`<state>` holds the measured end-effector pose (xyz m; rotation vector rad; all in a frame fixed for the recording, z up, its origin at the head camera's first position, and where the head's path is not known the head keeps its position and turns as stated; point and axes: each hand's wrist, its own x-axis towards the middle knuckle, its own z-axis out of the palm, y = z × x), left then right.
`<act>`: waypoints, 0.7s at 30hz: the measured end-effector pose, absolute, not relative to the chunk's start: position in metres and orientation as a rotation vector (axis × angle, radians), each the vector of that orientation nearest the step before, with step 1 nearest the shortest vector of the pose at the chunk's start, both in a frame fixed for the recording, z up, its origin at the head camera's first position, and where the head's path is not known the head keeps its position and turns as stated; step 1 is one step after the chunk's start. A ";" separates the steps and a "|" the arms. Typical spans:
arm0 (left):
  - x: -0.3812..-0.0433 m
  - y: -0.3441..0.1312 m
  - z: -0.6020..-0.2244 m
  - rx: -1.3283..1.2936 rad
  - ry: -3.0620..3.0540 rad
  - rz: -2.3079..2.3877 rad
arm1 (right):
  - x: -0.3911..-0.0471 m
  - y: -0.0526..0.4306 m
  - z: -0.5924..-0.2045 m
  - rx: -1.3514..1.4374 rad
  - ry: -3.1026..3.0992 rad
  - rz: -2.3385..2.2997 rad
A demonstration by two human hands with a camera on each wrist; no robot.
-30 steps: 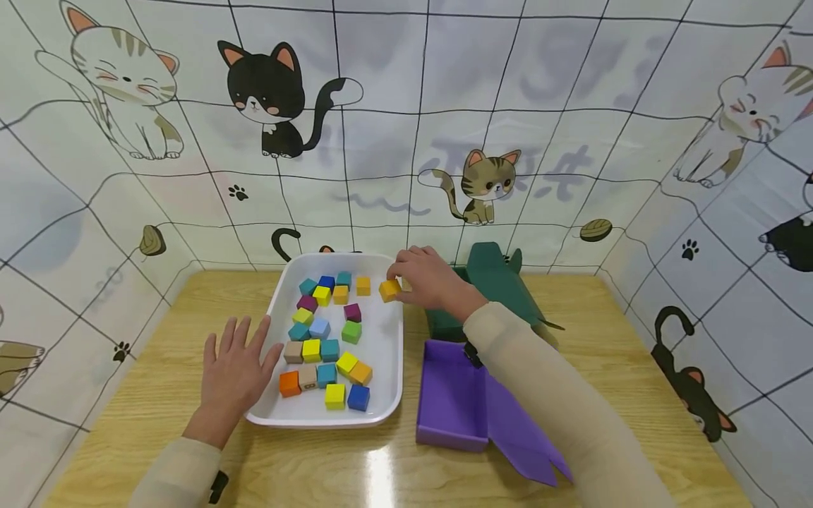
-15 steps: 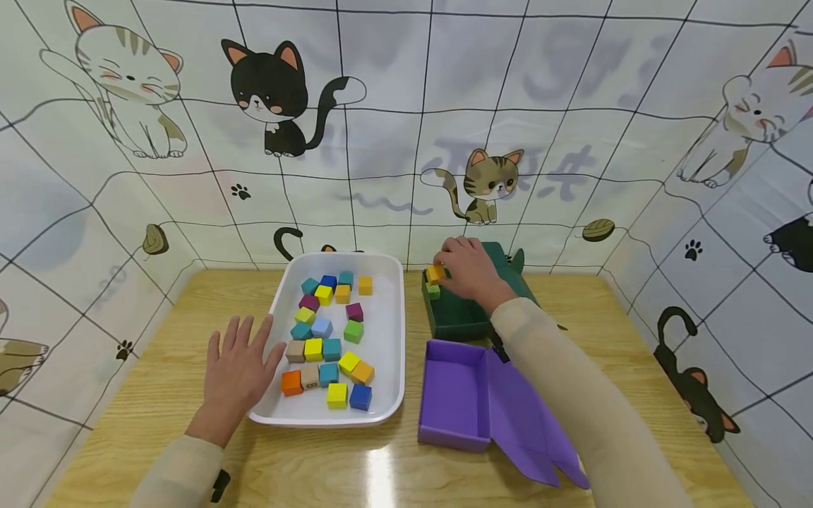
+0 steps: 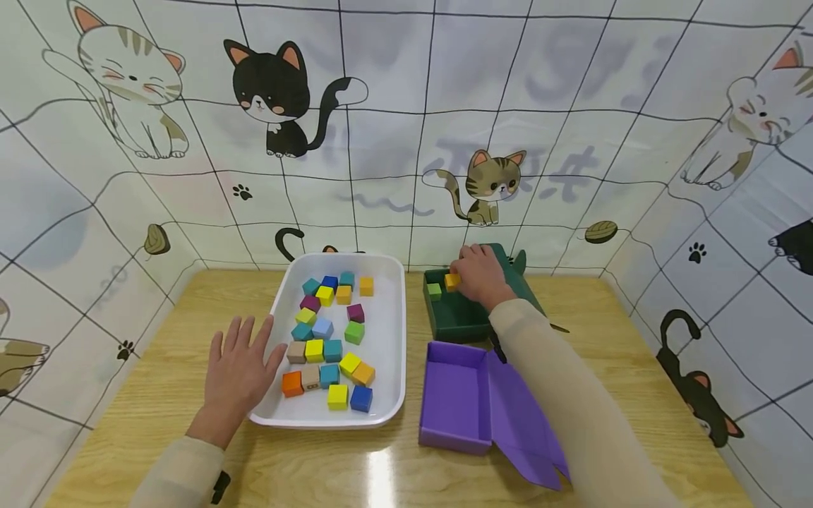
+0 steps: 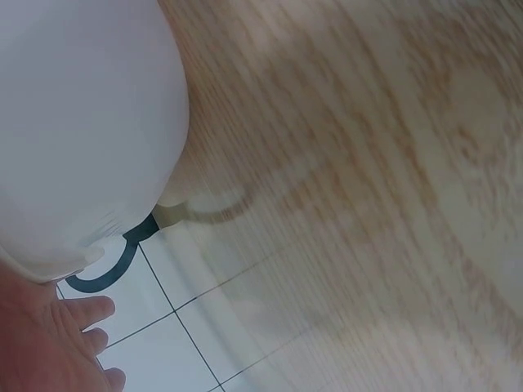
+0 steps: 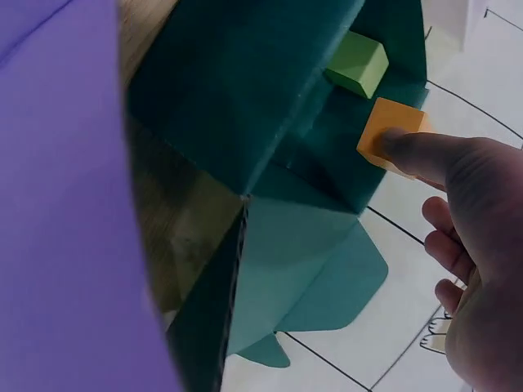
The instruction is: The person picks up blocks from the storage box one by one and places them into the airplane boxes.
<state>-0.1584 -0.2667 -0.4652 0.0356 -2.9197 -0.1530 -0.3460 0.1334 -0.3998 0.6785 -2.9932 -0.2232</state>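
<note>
In the head view my right hand [image 3: 481, 275] is over the green box [image 3: 460, 328], pinching an orange cube [image 3: 452, 282] inside it. The right wrist view shows the thumb pressed on that orange cube [image 5: 391, 135], close to a light green cube [image 5: 358, 65] in the same box. My left hand [image 3: 238, 374] lies with straight, spread fingers against the left rim of a white tray [image 3: 387, 339]. Several coloured cubes are scattered in the tray, among them a green cube [image 3: 354, 332] and a dark blue cube [image 3: 361, 398]. Only part of the left hand [image 4: 57, 343] shows in the left wrist view.
A purple box [image 3: 454, 398] with its lid folded out to the right stands in front of the green box. The lid of the green box leans back behind the right hand. A cat-printed sheet [image 3: 381, 141] borders the wooden table [image 3: 317, 466] at the back and sides.
My right hand has carried the orange cube from the tray's right edge rightward into the green box, moving it just right of the light green cube. My left hand has stayed in place.
</note>
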 end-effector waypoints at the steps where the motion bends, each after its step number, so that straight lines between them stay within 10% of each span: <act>1: -0.158 -0.267 -0.465 0.038 -2.920 -0.152 | -0.348 0.132 -0.402 0.675 -2.994 -0.230; 21: -0.160 -0.268 -0.466 0.068 -2.922 -0.129 | -0.361 0.116 -0.428 0.638 -3.081 -0.404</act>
